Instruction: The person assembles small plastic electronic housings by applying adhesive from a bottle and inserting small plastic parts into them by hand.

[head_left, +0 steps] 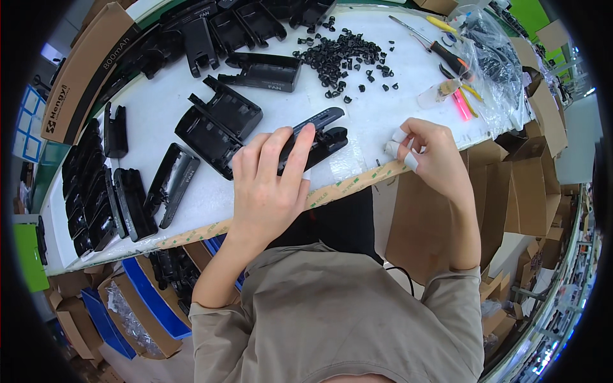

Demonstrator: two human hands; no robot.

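Observation:
My left hand (268, 182) lies over a long black plastic housing (319, 137) near the front edge of the white table (159, 118), fingers wrapped on it. My right hand (428, 153), with white tape on some fingertips, hovers at the table's front edge to the right, fingers pinched together on something small that I cannot make out. A heap of small black clips (341, 57) lies farther back.
Several black plastic housings (217, 124) are spread over the left and back of the table. A screwdriver (440, 54), a pink marker (461, 105) and clear bags (491, 64) sit at the right. Cardboard boxes (511, 185) stand to the right, blue bins (153, 287) below.

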